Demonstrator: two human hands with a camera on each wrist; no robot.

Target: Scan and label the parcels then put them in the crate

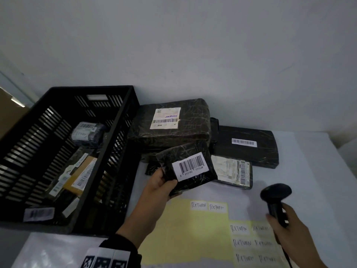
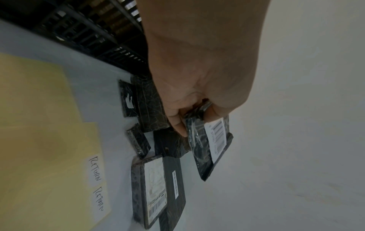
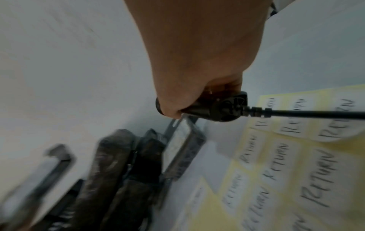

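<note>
My left hand (image 1: 160, 182) pinches the corner of a small black-wrapped parcel (image 1: 188, 167) with a white barcode sticker, lifted above the table; the same parcel (image 2: 209, 145) shows in the left wrist view below my thumb. My right hand (image 1: 289, 225) grips the handle of a black barcode scanner (image 1: 275, 198) at the right, its head turned toward the parcels; its cable (image 3: 316, 113) runs off to the right. The black slatted crate (image 1: 58, 151) stands at the left and holds several labelled parcels. Yellow sheets of white "RETURN" labels (image 1: 208, 206) lie in front.
A big black parcel (image 1: 170, 122) with a white shipping label lies against the crate. Beside it are a flat black parcel (image 1: 247, 146) and a smaller labelled one (image 1: 231, 171). A grey wall rises behind. The white table (image 1: 318, 171) extends to the right.
</note>
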